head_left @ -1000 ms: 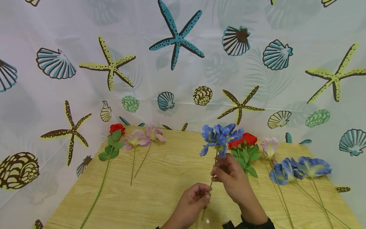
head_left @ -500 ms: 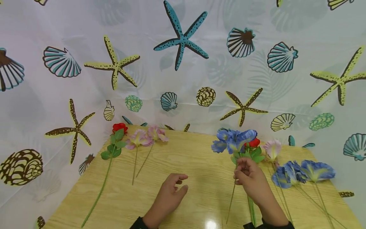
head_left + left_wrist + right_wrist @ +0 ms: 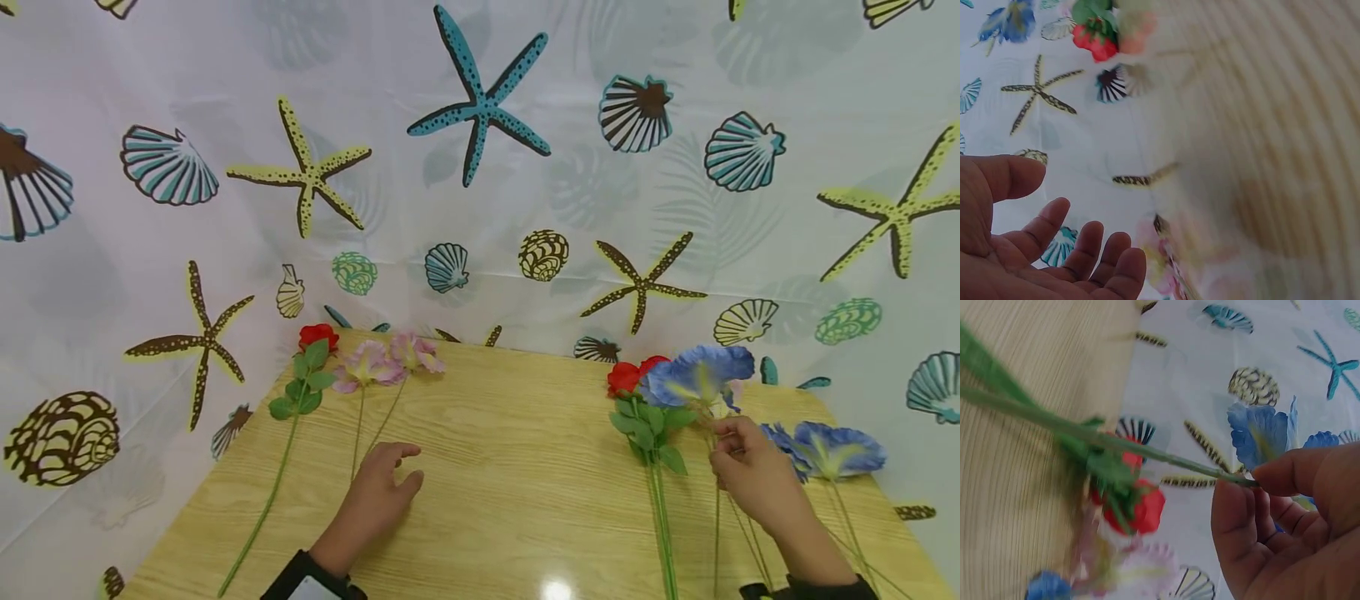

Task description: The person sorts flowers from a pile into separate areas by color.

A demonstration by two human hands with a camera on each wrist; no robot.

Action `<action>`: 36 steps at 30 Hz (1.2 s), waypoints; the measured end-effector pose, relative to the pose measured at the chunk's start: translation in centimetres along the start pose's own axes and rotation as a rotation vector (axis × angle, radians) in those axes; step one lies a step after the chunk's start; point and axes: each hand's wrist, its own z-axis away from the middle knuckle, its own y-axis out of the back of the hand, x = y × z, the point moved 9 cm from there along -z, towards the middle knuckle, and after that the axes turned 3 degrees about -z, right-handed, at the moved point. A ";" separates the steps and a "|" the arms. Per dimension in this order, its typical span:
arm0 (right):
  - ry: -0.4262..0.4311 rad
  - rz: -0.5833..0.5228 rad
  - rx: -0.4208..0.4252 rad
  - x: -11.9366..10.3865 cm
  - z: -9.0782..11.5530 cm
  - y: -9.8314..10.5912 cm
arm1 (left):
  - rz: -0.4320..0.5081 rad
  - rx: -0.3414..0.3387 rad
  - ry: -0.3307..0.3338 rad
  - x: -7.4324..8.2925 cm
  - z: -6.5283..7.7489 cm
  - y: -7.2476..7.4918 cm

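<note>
My right hand [image 3: 757, 471] pinches the green stem of a blue iris [image 3: 697, 375] just under its bloom, with thumb and fingertips. The right wrist view shows the stem [image 3: 1147, 450] running out from between the fingertips, the blue petals [image 3: 1260, 434] behind the thumb. In the head view the bloom overlaps the red roses [image 3: 624, 379] and mostly hides a pink flower. On the left, my left hand [image 3: 378, 492] holds nothing, fingers loosely bent and thumb apart, over the stems of two pink flowers [image 3: 367, 364]. Its palm and fingers [image 3: 1088, 247] also show in the left wrist view.
More blue irises [image 3: 840, 450] lie at the table's right side, stems crossing. A single red rose [image 3: 318, 336] with a long stem [image 3: 262, 508] lies far left. Behind the wooden table [image 3: 495, 450] hangs a white cloth [image 3: 510, 208] printed with starfish and shells.
The left hand has let go of the iris stem and moved left. The right hand has carried the iris to the right, past the red roses.
</note>
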 end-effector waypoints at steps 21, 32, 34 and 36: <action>-0.237 0.454 0.164 11.9 -0.1 8.0 | -0.513 -0.009 -0.047 -3.7 -2.1 3.2; -0.408 0.505 0.073 15.8 0.2 7.3 | -0.665 0.010 -0.106 -3.7 -3.0 3.2; -0.416 0.515 0.075 15.9 0.2 7.2 | -0.687 -0.016 -0.108 -3.7 -3.1 3.1; -0.415 0.525 0.072 15.9 0.2 7.3 | -0.693 -0.034 -0.108 -3.8 -3.2 3.0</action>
